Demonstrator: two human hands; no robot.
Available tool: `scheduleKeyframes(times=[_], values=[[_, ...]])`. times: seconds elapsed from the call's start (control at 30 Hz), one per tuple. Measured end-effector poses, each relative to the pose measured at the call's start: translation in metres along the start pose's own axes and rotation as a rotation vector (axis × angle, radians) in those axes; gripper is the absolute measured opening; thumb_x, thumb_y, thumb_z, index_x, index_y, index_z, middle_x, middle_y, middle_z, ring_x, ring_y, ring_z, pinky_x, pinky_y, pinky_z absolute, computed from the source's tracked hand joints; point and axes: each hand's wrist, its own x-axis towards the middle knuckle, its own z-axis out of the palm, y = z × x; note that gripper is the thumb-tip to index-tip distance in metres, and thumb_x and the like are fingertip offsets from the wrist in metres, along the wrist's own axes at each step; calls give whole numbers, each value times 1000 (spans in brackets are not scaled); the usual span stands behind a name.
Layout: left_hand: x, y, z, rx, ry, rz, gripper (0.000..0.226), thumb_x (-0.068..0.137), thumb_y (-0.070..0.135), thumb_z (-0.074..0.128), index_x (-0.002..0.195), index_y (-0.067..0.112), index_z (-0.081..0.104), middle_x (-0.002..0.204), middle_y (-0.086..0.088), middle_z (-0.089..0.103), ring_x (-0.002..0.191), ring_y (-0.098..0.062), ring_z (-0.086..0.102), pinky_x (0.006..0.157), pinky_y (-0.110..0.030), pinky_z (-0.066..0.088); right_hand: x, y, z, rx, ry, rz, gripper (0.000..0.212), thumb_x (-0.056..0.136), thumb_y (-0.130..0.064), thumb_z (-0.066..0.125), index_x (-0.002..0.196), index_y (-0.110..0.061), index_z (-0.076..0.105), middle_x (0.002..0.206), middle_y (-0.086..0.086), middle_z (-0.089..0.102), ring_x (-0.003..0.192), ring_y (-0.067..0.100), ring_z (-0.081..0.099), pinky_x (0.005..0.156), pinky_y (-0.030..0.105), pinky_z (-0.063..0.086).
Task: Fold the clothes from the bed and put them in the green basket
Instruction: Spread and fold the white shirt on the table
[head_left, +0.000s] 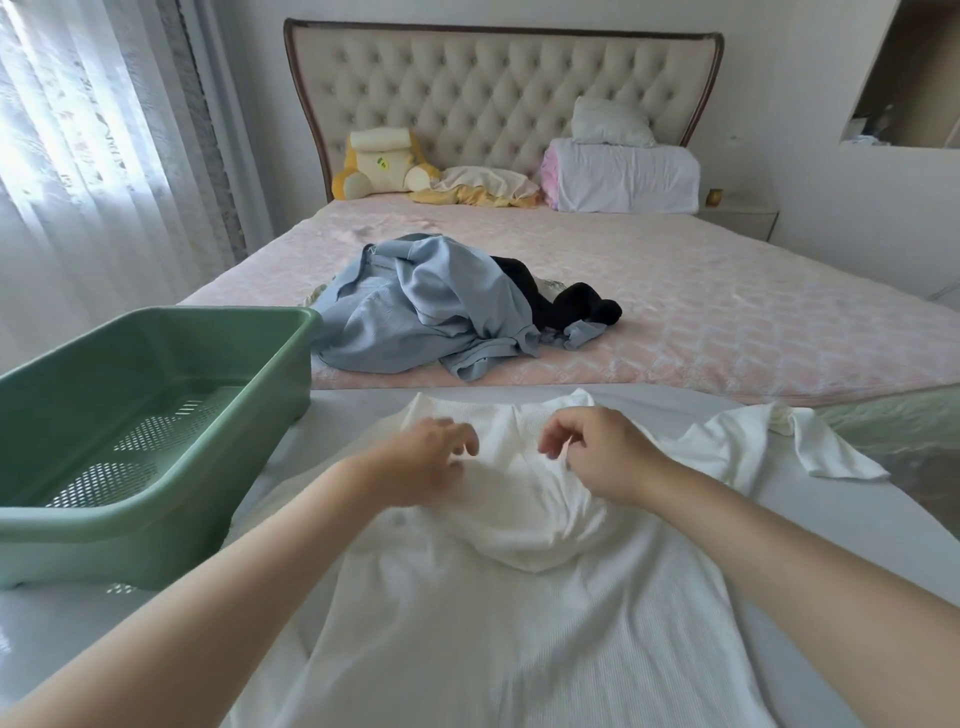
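Observation:
A white ribbed shirt (519, 597) lies spread on the white sheet in front of me, collar away from me, one sleeve (810, 441) out to the right. Part of it is bunched into a mound just below the collar. My left hand (426, 457) hovers on the left of that mound, fingers loosely curled and blurred, touching the cloth. My right hand (592, 452) is on the mound's right side, thumb and fingers pinching a bit of the shirt's fabric. The green basket (156, 525) stands empty to my left. A pile of light blue clothes (415, 306) and a black garment (571, 306) lies mid-bed.
The pink bedspread (727, 312) stretches back to a tufted headboard (498, 93). A yellow plush cushion (379, 163), yellow cloth (478, 189) and a stack of white pillows (623, 174) sit at the head. Curtains (78, 156) hang on the left.

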Motion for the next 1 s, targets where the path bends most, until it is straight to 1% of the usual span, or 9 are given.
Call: scheduleKeyframes(times=[0.1,0.23,0.33,0.43,0.67,0.77,0.87,0.93,1.0], values=[[1,10,9,70,-181,-39,43,92,25,57,132,36,46,127,8,45,114,-15,44,95,-38,47,7,32,-12,-450,43,-93,57,87,7,41,111,-38,67,124,-19,58,112,9,57,86,32,49],[4,61,-3,-154,168,74,18,93,23,59,108,31,60,104,12,58,97,-13,58,78,-24,48,15,55,-19,-749,-82,-195,60,92,3,48,137,-36,56,137,-16,49,125,12,45,84,26,36],[2,104,5,-208,-46,75,35,78,58,71,99,31,60,100,12,57,89,-11,57,79,-27,50,22,57,-16,-795,-80,-274,46,94,-3,49,127,-32,64,129,-11,57,119,16,51,91,30,42],[2,110,19,-72,-147,49,28,74,44,76,89,36,54,97,11,54,88,-13,56,74,-27,50,23,53,-14,-787,-96,-217,29,93,-6,50,107,-25,68,110,-7,61,100,20,60,82,33,47],[-3,89,-8,-40,335,160,31,70,-5,48,66,25,46,73,8,43,68,-17,45,51,-29,34,22,54,-23,-595,310,-324,36,71,4,66,72,-19,38,81,-1,38,64,22,39,50,30,27],[-13,95,-5,31,-54,152,28,81,4,52,77,31,60,84,11,53,76,-11,52,60,-22,40,18,50,-23,-917,70,-381,40,66,6,64,70,-28,42,77,-7,38,72,20,42,66,30,31],[-21,106,-6,-182,-515,98,12,85,26,66,95,32,71,85,15,64,75,-2,58,71,-16,47,8,48,-26,-847,-244,-158,27,78,0,50,78,-26,57,86,-13,49,92,18,52,80,26,30],[-16,106,-10,-404,-481,23,16,91,27,57,95,25,73,83,10,73,72,-5,63,73,-19,50,5,38,-29,-789,-231,-43,27,83,-3,50,80,-26,65,85,-15,56,88,15,53,82,25,34],[-3,100,-8,-541,-219,-61,22,94,20,49,91,22,71,77,5,74,66,-11,64,69,-26,52,10,30,-29,-837,-79,-66,27,89,-7,49,82,-26,68,91,-12,64,94,16,55,91,30,40]])
